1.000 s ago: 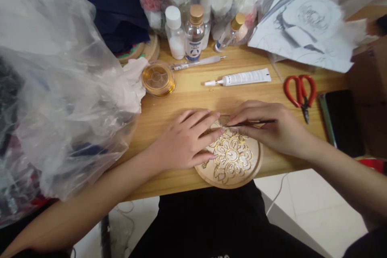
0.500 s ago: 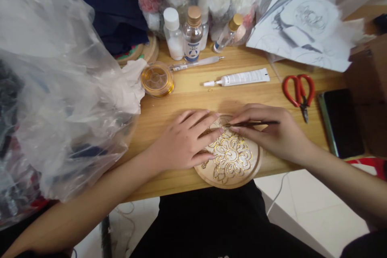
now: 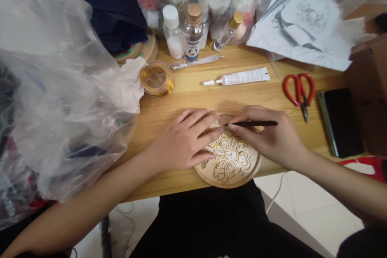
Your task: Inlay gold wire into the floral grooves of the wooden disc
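A round wooden board [image 3: 254, 169] lies at the table's front edge, bearing a flower design outlined in gold wire. My left hand [image 3: 190, 139] rests flat over its left side, fingers spread, holding nothing. Over the upper right of the board, my right hand [image 3: 269, 137] pinches a slim dark pair of tweezers [image 3: 256, 123]. Their tip points left, down at the design near my left fingertips. Whether anything is in the tip is too small to tell.
Behind the board lie a white glue tube [image 3: 244, 77], a spool of gold wire [image 3: 157, 78] and a white pen [image 3: 196, 62]. Red-handled pliers [image 3: 299, 92] and a phone [image 3: 341, 123] are at right. Bottles [image 3: 192, 34], drawings [image 3: 302, 28] and a plastic bag [image 3: 69, 100] surround the workspace.
The tweezers have turned slightly in my right hand, and that hand has shifted a little to the left. My left hand and the board stay put.
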{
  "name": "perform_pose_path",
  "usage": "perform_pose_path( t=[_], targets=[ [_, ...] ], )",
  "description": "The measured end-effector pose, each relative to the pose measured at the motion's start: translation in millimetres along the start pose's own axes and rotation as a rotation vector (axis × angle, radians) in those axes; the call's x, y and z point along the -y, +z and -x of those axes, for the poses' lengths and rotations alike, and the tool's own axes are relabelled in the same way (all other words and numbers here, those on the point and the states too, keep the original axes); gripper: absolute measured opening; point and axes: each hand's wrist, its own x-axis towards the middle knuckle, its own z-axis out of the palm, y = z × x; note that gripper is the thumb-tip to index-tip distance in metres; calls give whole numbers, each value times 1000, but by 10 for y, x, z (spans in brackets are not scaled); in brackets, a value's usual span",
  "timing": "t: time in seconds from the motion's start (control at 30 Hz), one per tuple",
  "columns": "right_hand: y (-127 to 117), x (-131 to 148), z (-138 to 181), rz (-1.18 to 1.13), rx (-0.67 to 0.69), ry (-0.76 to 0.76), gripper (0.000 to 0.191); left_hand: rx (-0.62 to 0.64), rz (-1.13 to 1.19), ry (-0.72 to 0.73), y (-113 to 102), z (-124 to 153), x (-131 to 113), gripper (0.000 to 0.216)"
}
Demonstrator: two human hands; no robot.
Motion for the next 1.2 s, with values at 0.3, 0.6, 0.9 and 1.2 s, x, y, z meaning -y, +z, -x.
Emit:
perform_pose_path(
  t=[0.3, 0.6, 0.9, 1.2],
  targets=[
    [128, 35, 80, 263, -126, -78, 9, 0, -10, -11, -5, 1, -5, 48],
    [246, 101, 157, 341, -225, -55, 8, 8, -14, -23, -3, 6, -10, 46],
    [308, 120, 216, 208, -324, 73, 6, -1, -15, -22, 3, 13, -16, 46],
    [64, -99, 354, -161, -553, 230, 8, -26, -20, -14, 8, 14, -8, 46]
  ],
)
